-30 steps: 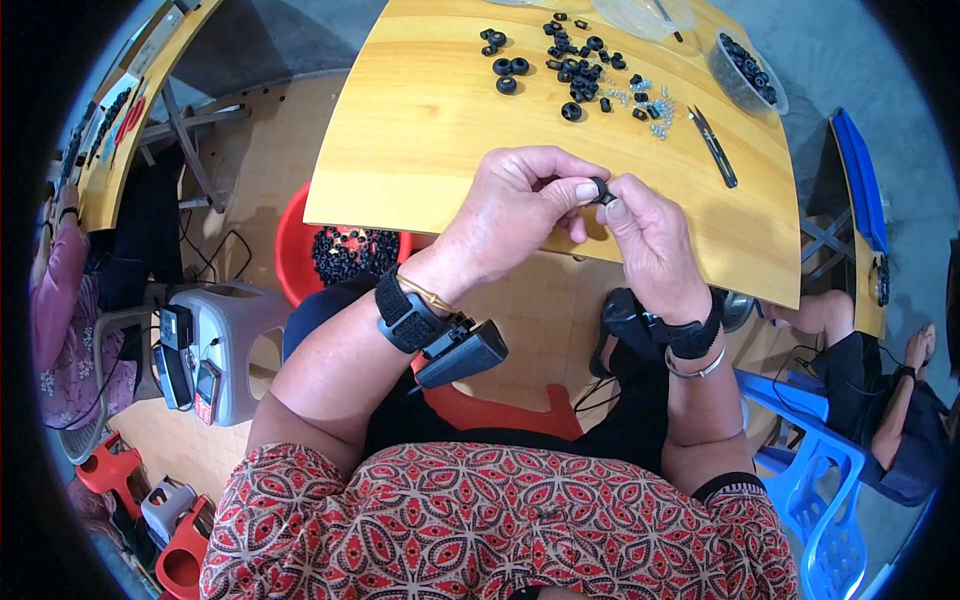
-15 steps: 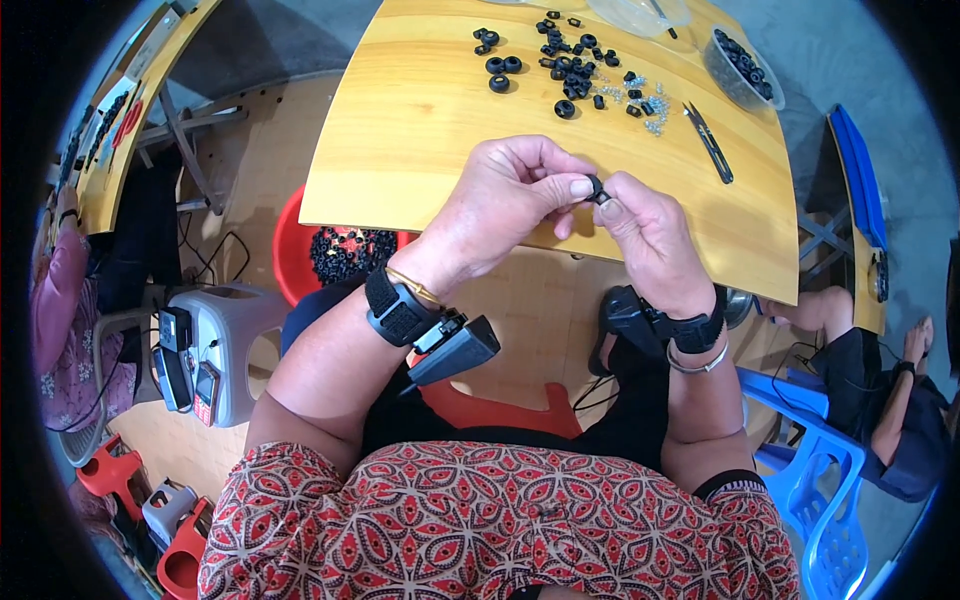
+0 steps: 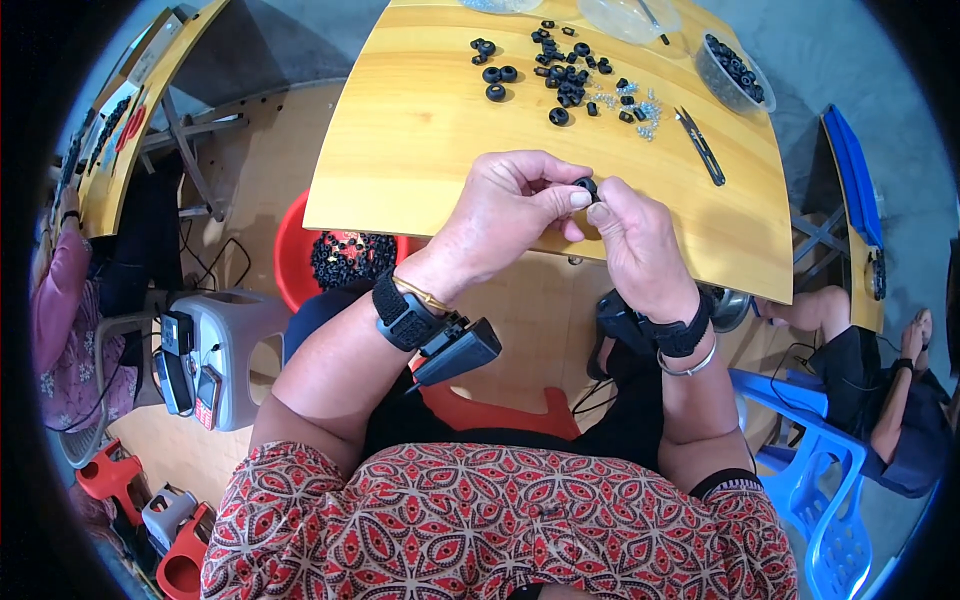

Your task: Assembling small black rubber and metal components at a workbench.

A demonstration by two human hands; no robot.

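Pinching a small black ring (image 3: 588, 186) between them, the left hand (image 3: 505, 215) and right hand (image 3: 640, 240) meet above the near edge of the yellow wooden table (image 3: 420, 120), fingers closed on the part. Farther off lie scattered black rings (image 3: 555, 75), small metal screws (image 3: 630, 100), a dark pair of snips (image 3: 700, 147) and, far right, a clear bowl (image 3: 733, 72) of black parts. Left, below the table, stands a red bucket (image 3: 290, 255).

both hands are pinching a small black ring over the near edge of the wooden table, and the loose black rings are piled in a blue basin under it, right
Not quite: the basin is red, not blue. The head view shows it on the floor under the wooden table, holding the loose black rings. The rest stands: the left hand and right hand pinch a small black ring over the near edge.
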